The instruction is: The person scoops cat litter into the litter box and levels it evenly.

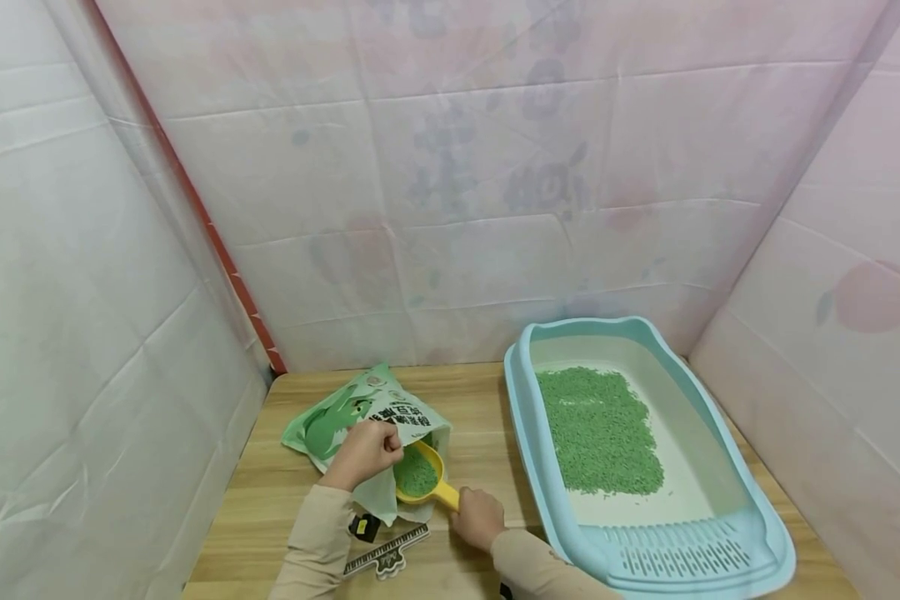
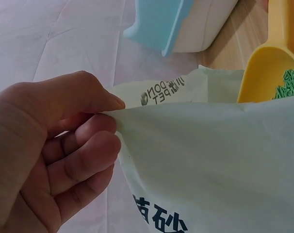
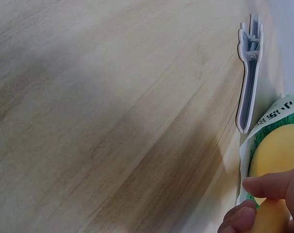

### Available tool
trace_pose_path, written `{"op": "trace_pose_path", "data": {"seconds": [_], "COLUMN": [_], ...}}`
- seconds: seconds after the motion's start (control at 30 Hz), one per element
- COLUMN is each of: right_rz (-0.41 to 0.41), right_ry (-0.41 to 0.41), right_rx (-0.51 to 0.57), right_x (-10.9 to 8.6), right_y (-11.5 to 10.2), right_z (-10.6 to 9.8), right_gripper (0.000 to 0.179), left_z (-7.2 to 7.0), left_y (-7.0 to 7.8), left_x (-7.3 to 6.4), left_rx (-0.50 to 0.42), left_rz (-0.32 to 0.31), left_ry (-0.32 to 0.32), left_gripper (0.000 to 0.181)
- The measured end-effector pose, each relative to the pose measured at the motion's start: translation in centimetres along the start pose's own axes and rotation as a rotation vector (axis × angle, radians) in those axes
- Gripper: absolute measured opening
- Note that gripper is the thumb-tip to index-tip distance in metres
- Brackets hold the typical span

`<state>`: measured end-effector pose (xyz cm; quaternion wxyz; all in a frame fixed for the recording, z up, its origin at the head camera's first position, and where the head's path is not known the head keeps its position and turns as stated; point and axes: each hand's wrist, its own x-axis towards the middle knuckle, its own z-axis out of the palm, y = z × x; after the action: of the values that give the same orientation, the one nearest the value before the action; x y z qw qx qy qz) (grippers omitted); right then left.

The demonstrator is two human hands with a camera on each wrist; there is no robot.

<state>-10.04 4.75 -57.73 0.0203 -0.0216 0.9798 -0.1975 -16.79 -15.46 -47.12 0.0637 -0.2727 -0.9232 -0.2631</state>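
My left hand (image 1: pixel 366 454) pinches the upper edge of an opened cat litter bag (image 1: pixel 408 408) between thumb and fingertips, as the left wrist view shows closely. The bag lies on its side, green and white, its mouth facing right. By its handle my right hand (image 1: pixel 480 518) grips a yellow scoop (image 1: pixel 444 493), whose bowl sits in the bag's mouth and holds green pellet litter (image 1: pixel 416 473). In the right wrist view the scoop (image 3: pixel 278 150) is partly hidden behind my fingers. More green litter (image 1: pixel 600 429) covers the left part of the litter box floor.
A blue-rimmed litter box (image 1: pixel 525 417) with a slotted front ledge stands on the right of the wooden table (image 1: pixel 472 400). Below the bag lie a ruler-like sealing clip (image 1: pixel 386 552) and a small black object (image 1: pixel 364 527). White sheet walls (image 1: pixel 450 275) enclose the table.
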Motion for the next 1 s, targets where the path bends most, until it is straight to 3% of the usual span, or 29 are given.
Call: {"op": "trace_pose_path", "data": {"seconds": [0.3,0.7,1.0], "right_rz": [-0.018,-0.053,-0.058], "right_ry": [0.001,0.022,-0.019], "right_rx": [0.016,0.023,0.09], "right_x": [0.1,0.2,0.2], "right_y": [0.0,0.0,0.1], "right_z": [-0.2,-2.1,-3.8], "right_gripper": [0.018,0.018,0.019], "left_z": [-0.1,-0.1,-0.2], "left_y": [0.0,0.0,0.0], "left_x": [-0.1,-0.2,-0.1], "left_rx": [-0.014,-0.023,-0.026], "left_rz": [-0.027,-0.037,-0.021], "left_ry": [-0.026,-0.022,-0.024], "left_gripper": [0.025,0.026,0.027]}}
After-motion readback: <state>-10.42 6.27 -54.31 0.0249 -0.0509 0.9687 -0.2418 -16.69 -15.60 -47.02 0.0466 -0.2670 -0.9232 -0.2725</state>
